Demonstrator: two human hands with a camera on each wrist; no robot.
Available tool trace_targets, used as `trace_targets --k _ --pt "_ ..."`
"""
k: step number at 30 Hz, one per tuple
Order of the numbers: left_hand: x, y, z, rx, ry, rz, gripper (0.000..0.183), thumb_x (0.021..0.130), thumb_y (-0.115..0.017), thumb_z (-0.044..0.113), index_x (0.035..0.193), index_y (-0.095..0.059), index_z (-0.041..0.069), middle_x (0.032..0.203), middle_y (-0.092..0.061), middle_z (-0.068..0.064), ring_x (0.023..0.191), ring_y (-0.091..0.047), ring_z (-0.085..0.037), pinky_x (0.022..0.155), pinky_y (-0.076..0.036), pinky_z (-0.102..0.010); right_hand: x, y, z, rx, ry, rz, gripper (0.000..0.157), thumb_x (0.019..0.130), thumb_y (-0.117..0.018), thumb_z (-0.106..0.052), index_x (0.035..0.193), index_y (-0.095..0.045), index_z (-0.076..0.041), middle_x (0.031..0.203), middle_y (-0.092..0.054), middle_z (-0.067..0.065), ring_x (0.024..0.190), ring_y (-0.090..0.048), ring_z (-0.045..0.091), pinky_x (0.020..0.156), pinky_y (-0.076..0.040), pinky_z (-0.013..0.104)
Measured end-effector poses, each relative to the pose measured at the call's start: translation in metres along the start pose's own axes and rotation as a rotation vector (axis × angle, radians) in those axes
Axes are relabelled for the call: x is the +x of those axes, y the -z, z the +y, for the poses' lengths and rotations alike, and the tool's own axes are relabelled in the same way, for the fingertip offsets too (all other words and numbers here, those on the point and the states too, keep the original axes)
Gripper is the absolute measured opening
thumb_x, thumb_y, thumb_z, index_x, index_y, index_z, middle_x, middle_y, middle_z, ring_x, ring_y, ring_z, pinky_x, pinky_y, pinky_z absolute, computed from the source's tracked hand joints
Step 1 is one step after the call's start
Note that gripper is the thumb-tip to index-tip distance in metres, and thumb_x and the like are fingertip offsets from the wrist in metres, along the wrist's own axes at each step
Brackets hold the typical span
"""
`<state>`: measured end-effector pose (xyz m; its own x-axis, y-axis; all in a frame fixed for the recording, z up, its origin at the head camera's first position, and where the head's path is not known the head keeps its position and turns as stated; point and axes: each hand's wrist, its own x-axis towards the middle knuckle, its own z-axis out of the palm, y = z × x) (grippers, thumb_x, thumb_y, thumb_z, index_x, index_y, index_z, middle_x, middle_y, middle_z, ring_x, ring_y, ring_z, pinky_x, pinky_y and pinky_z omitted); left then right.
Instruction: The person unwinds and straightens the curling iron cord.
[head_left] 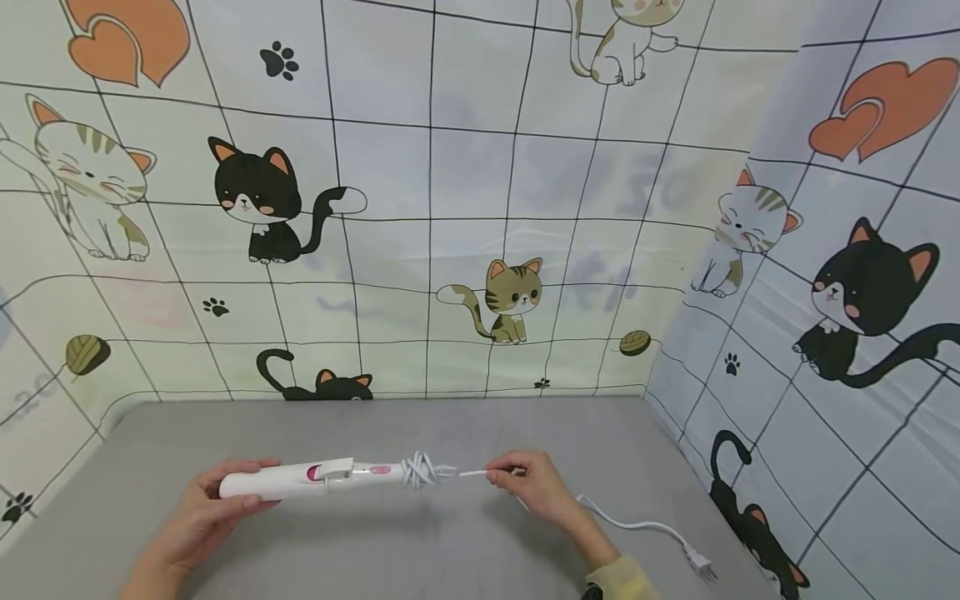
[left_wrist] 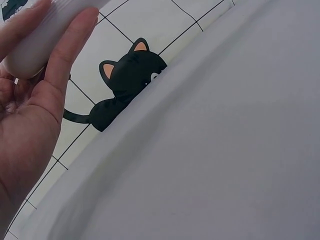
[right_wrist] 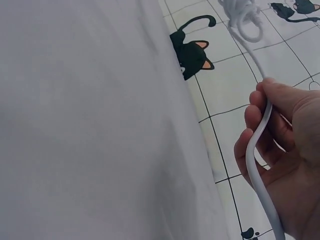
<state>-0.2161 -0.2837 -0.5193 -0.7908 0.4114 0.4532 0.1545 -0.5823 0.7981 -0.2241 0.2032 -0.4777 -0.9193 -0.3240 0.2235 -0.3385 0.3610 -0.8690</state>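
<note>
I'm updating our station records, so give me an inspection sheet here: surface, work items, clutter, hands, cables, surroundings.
Surface: grey tabletop, beneath both hands.
Work items: white wand-shaped appliance, held above the tabletop.
Clutter: nothing seen.
Hands: left hand grips the appliance's wide end; right hand pinches the white cord.
Cables: cord bundled at the appliance's narrow end; its plug lies toward the tabletop's right side, prongs bare.
Surroundings: cat-print backdrop with grid lines.

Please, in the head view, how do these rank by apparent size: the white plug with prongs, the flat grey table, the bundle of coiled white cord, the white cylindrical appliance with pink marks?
1. Table
2. Appliance
3. Bundle of cord
4. Plug, nearly as long as the bundle, but slimmer.
</note>
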Motion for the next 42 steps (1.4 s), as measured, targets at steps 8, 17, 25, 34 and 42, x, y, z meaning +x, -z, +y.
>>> trace_targets --k 8,17,25,34,42 --pt "-0.009 0.01 0.007 -0.09 -0.054 -0.008 0.062 0.088 -0.032 -0.036 0.13 -0.065 -0.004 0.138 -0.063 -0.02 0.124 -0.061 -0.026 0.101 -0.055 -0.048 0.004 0.026 0.02 -0.117 -0.107 0.154 0.013 0.095 -0.074 -0.012 0.101 -0.078 -0.001 0.08 -0.07 0.004 0.065 -0.059 0.017 0.052 -0.049 0.021" --pt "-0.012 0.014 0.017 -0.081 -0.05 0.008 0.062 0.088 -0.03 -0.036 0.129 -0.065 -0.005 0.138 -0.063 -0.018 0.123 -0.062 -0.025 0.101 -0.054 -0.047 0.0 0.031 0.022 -0.081 -0.079 0.02 0.02 0.097 -0.073 -0.016 0.105 -0.077 0.002 0.087 -0.073 0.003 0.078 -0.066 0.028 0.059 -0.054 0.022" --pt "-0.008 0.012 0.019 -0.109 -0.068 0.016 0.063 0.087 -0.029 -0.037 0.128 -0.066 -0.005 0.135 -0.064 -0.02 0.123 -0.063 -0.027 0.101 -0.055 -0.048 0.0 0.022 0.017 -0.097 -0.035 -0.076 0.021 0.099 -0.07 -0.017 0.102 -0.077 0.002 0.09 -0.075 0.004 0.079 -0.064 0.007 0.067 -0.055 0.02" --pt "-0.009 0.012 0.022 -0.068 -0.056 0.035 0.063 0.087 -0.03 -0.037 0.127 -0.066 -0.005 0.135 -0.065 -0.019 0.121 -0.064 -0.025 0.099 -0.055 -0.048 0.004 0.011 0.014 -0.119 -0.017 -0.067 0.025 0.1 -0.069 -0.017 0.114 -0.074 0.003 0.11 -0.075 0.01 0.098 -0.068 0.015 0.085 -0.059 0.026" --pt "-0.01 0.01 0.02 -0.081 -0.051 0.009 0.062 0.087 -0.03 -0.037 0.127 -0.066 -0.006 0.136 -0.064 -0.019 0.122 -0.063 -0.026 0.1 -0.055 -0.048 0.016 -0.009 0.001 -0.049 0.026 -0.043 0.037 0.097 -0.071 -0.011 0.131 -0.065 0.002 0.122 -0.07 0.017 0.11 -0.067 0.033 0.092 -0.059 0.031"
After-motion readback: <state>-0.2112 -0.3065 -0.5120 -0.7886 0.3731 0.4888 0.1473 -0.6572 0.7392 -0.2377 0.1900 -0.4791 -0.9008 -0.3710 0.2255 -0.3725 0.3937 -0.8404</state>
